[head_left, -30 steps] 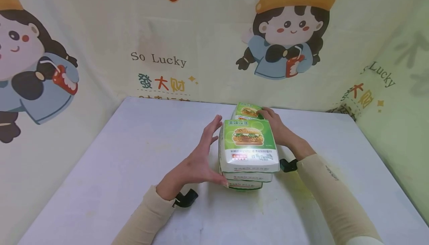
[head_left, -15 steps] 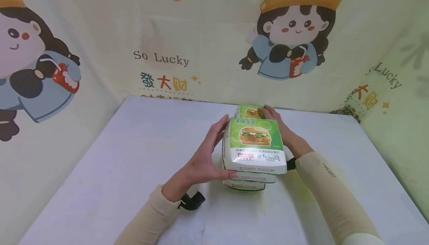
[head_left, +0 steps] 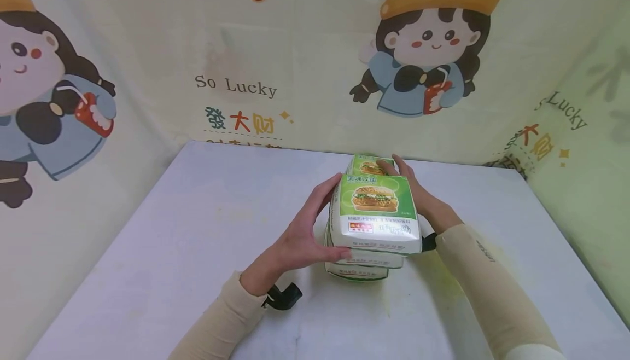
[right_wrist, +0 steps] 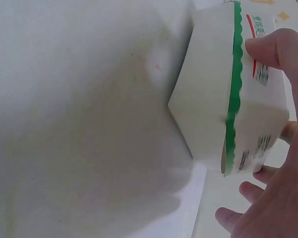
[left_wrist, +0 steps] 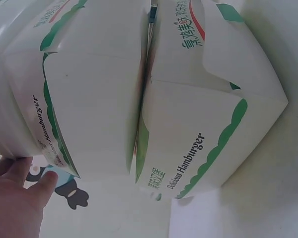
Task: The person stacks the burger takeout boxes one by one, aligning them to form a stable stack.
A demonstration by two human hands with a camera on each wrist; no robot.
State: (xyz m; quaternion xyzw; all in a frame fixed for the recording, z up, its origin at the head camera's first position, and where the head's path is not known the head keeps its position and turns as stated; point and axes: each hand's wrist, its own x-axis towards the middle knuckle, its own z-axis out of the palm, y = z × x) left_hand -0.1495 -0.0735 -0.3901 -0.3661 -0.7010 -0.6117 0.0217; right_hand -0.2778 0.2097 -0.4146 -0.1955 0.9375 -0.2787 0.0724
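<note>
Three green-and-white hamburger boxes stand in an uneven stack in the head view: a top box (head_left: 376,196), a middle box (head_left: 379,260) and a bottom box (head_left: 359,272). My left hand (head_left: 300,242) grips the top box from its left, thumb on the front and fingers along the side. The left wrist view shows those fingertips (left_wrist: 49,181) at its edge. Behind the stack is another hamburger box (head_left: 369,166), partly hidden. My right hand (head_left: 422,193) holds it, the thumb (right_wrist: 263,49) on its printed side and several fingers round its far corner.
A white table (head_left: 236,212) bears all the boxes, with a patterned cloth (head_left: 315,64) hanging behind and at the sides. Black wrist cameras (head_left: 284,297) sit on both wrists. The rear box stands close to the table's back edge.
My left hand has moved right and closed round the top box, its thumb now on the front. The top box has shifted slightly right over the lower ones. My right hand stays at the rear box.
</note>
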